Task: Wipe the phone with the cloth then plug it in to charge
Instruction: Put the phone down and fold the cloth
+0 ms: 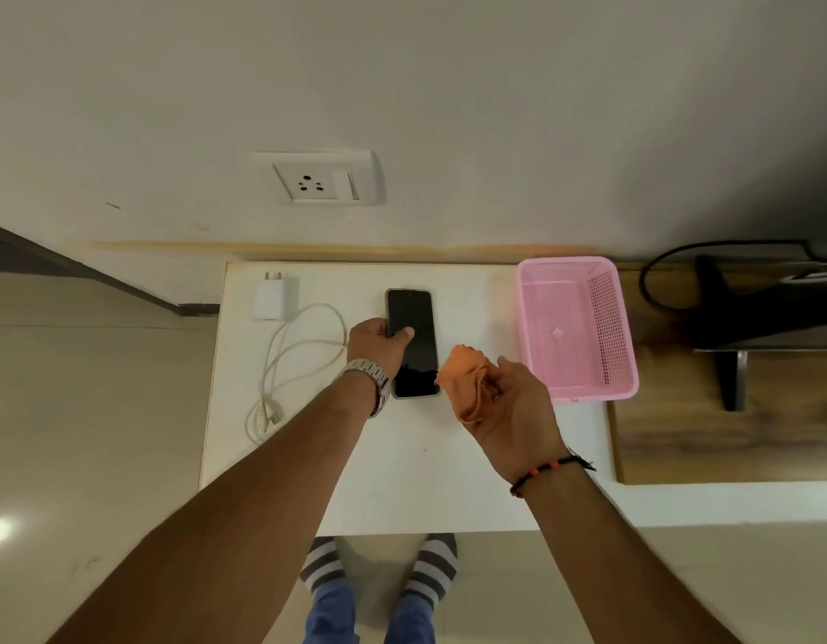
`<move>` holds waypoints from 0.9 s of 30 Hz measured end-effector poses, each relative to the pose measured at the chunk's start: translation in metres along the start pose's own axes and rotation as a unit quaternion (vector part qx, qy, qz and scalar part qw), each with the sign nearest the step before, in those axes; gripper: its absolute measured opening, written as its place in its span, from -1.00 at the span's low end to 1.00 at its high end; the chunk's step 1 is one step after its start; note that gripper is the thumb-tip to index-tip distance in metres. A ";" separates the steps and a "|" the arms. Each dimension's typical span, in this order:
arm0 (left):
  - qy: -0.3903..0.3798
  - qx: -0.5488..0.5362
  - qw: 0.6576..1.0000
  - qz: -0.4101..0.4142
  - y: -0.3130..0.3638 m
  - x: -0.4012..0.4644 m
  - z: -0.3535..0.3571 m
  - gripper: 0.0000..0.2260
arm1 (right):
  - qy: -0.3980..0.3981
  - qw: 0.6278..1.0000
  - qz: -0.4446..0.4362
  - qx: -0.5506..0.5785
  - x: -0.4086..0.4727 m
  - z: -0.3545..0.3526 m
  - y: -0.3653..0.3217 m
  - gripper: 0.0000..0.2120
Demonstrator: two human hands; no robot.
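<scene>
A black phone (413, 360) in a clear case lies face up on the white table (393, 467). My left hand (376, 343) grips its left edge, thumb resting on the screen. Just right of the phone, my right hand (509, 402) holds a crumpled orange cloth (465, 378), palm turned up. A white charger adapter (269, 297) with its coiled white cable (290, 364) lies at the table's left side. The wall socket (316, 178) sits above the table with nothing plugged in.
A pink plastic basket (576, 327), empty, stands at the table's right back corner. Right of it is a wooden surface (727, 439) with a black stand and black cable. My feet in striped socks show below the table's near edge.
</scene>
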State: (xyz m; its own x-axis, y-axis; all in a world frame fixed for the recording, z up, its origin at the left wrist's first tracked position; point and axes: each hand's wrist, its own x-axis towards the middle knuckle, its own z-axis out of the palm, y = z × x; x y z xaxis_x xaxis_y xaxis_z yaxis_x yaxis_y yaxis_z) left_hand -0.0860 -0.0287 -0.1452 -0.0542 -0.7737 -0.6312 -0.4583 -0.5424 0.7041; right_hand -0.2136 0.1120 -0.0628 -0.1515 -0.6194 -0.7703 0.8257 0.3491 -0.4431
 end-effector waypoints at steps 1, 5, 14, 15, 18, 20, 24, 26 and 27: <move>0.006 0.010 1.000 0.005 0.000 0.001 0.002 -0.81 | -0.008 1.000 -0.001 -0.005 0.002 0.001 0.001 -0.62; 0.057 0.116 0.991 0.026 0.000 0.007 0.001 -0.63 | -0.017 0.995 -0.047 -0.081 0.006 0.009 0.006 -0.85; 0.103 0.297 0.947 0.068 0.017 0.004 -0.004 -0.63 | 0.034 0.996 -0.044 -0.071 0.012 0.003 0.009 -0.72; 0.115 0.296 0.943 0.096 0.021 -0.004 -0.004 -0.64 | 0.026 0.996 -0.043 -0.072 0.012 0.004 0.007 -0.76; -0.010 0.204 0.971 0.120 0.038 -0.031 -0.004 -0.56 | -0.025 0.997 -0.043 -0.057 0.011 0.006 0.002 -0.92; -0.211 0.088 0.973 0.027 0.048 -0.049 -0.005 -0.53 | -0.044 0.998 -0.033 -0.030 0.012 0.006 0.000 -0.88; -0.231 0.125 0.956 0.128 0.055 -0.066 -0.010 -0.84 | -0.069 0.997 -0.007 -0.024 0.012 0.008 -0.003 -0.76; -0.191 0.147 0.955 0.171 0.062 -0.067 -0.012 -0.86 | -0.055 0.989 -0.018 -0.137 0.011 0.007 -0.003 -0.68; -0.199 0.154 0.951 0.177 0.067 -0.067 -0.014 -0.87 | -0.058 0.983 -0.031 -0.172 0.011 0.006 -0.003 -0.67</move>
State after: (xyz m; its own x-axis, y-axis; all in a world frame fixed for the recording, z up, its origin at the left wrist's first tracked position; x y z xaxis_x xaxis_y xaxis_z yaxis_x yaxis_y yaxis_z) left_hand -0.1003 -0.0180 -0.0514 -0.5572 -0.6708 -0.4894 -0.5842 -0.1022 0.8051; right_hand -0.2148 0.1004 -0.0671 -0.1164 -0.7161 -0.6882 0.5809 0.5130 -0.6320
